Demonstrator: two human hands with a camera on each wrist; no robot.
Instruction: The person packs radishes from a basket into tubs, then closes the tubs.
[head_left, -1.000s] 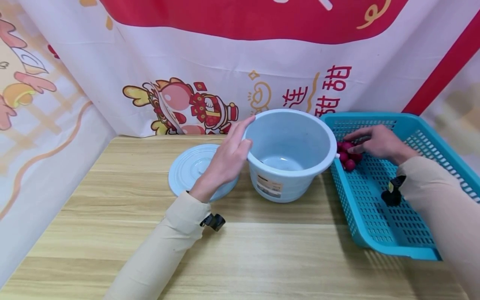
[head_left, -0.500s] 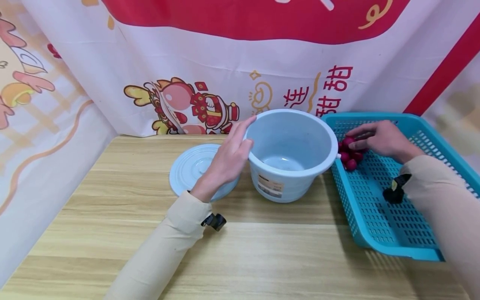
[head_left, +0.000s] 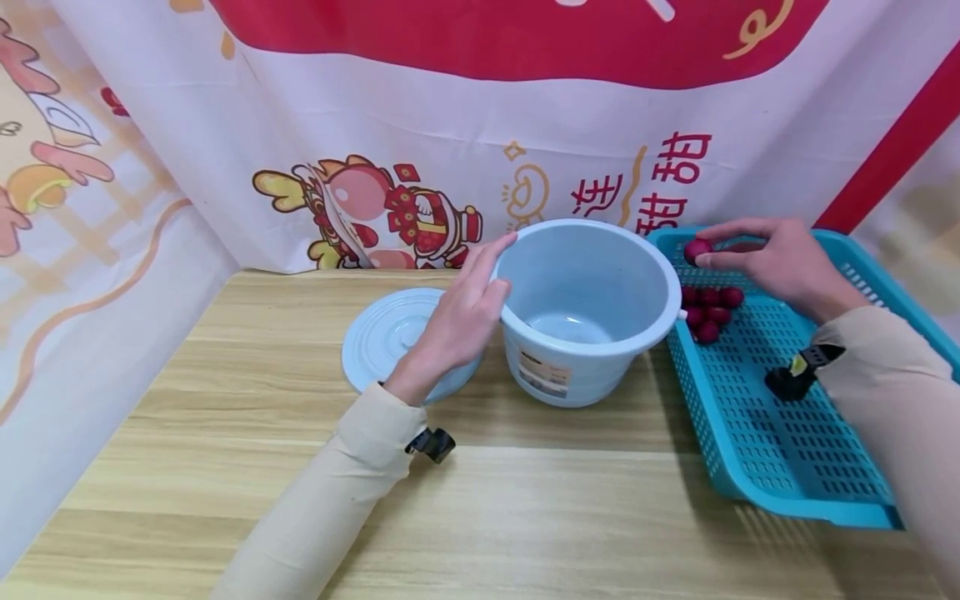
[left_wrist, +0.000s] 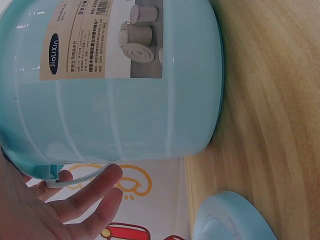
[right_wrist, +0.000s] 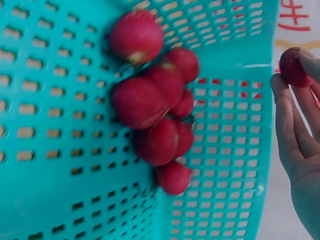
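My right hand (head_left: 787, 262) pinches a round red radish (head_left: 697, 251) between thumb and fingertips, above the far left part of the turquoise basket (head_left: 780, 498). Several more radishes (right_wrist: 150, 100) lie bunched on the basket floor against its left side. With my left hand (head_left: 459, 321) I hold the left rim of a light blue bucket (head_left: 577, 371). Some of its fingers (left_wrist: 97, 197) extend below the rim beside the bucket's handle (left_wrist: 80, 178) in the left wrist view. The bucket stands upright with its top uncovered and shows nothing inside.
A round light blue lid (head_left: 382, 342) lies on the wooden table (head_left: 525, 517) left of the bucket, partly behind my left hand. A printed cloth (head_left: 450, 117) hangs at the table's back edge. The basket stands close against the bucket's right side.
My right hand has lifted one radish up from the bunch, toward the basket's far rim. The other radishes stay in the basket, and my left hand keeps its place at the bucket.
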